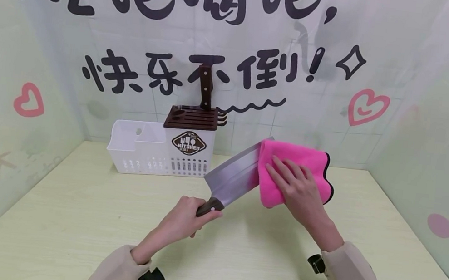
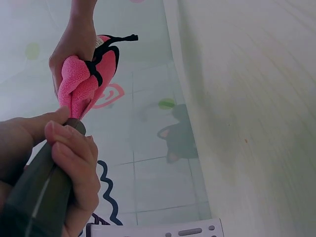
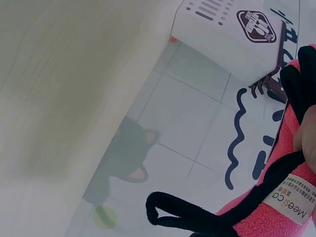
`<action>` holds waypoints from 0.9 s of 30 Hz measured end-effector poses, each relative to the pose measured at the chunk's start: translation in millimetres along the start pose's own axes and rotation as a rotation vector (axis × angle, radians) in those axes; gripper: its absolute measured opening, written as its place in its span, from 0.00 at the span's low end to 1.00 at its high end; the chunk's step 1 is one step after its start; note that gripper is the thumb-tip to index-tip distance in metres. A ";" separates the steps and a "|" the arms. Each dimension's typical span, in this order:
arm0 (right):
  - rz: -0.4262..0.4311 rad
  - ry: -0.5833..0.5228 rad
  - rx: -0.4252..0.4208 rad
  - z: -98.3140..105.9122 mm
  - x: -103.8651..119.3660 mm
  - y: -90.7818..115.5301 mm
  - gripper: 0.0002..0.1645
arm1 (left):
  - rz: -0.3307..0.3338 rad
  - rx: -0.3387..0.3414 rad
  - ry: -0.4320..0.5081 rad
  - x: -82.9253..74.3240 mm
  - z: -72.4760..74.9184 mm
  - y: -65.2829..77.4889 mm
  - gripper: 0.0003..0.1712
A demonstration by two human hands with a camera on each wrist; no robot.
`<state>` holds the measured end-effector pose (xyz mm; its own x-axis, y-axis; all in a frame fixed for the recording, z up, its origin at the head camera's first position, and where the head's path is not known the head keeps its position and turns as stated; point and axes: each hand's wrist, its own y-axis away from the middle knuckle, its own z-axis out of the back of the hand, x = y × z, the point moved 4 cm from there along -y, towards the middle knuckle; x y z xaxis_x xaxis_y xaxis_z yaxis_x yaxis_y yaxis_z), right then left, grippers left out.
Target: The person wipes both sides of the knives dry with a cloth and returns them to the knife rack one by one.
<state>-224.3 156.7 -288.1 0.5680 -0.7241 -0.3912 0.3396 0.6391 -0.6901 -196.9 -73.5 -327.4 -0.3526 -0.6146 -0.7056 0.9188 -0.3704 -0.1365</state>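
Observation:
A cleaver (image 1: 234, 172) is held above the table, its broad metal blade slanting up to the right. My left hand (image 1: 181, 220) grips its dark handle, and the left wrist view shows fingers (image 2: 81, 168) curled round that handle (image 2: 44, 185). A pink cloth (image 1: 270, 188) with black edging is folded over the far end of the blade, hiding that part. My right hand (image 1: 300, 191) holds the cloth against the blade, fingers on the near face. In the right wrist view, the cloth's white label (image 3: 292, 200) and a black loop (image 3: 190, 215) show beside the thumb.
At the back of the table (image 1: 77, 215) stands a white perforated holder (image 1: 141, 152) with a brown slotted top (image 1: 191, 117). A dark-handled knife (image 1: 205, 88) stands upright in it. Hooks (image 1: 222, 119) stick out at its right side. A printed sheet (image 1: 243, 114) covers the wall behind.

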 end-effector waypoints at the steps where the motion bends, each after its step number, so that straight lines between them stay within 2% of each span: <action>1: -0.005 -0.002 0.000 0.1 -0.3 0.7 0.37 | -0.002 -0.001 0.002 0.0 0.2 0.0 0.22; 8: -0.052 -0.032 -0.015 1.1 -4.3 5.7 0.36 | -0.007 -0.003 0.006 0.7 0.6 0.8 0.22; 12: -0.078 -0.044 -0.019 1.2 -7.4 8.1 0.36 | 0.000 0.012 -0.020 0.8 0.7 0.6 0.16; 17: -0.130 -0.069 -0.036 1.5 -10.9 10.2 0.38 | -0.025 0.009 -0.040 -0.1 1.7 1.3 0.07; 27: -0.294 -0.260 -0.120 3.0 -16.9 14.2 0.41 | -0.080 -0.006 -0.032 -1.7 1.6 1.9 0.06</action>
<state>-226.9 178.7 -289.4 0.6357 -0.7719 -0.0101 0.4344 0.3685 -0.8219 -194.9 -74.3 -325.3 -0.4302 -0.6052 -0.6698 0.8885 -0.4152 -0.1955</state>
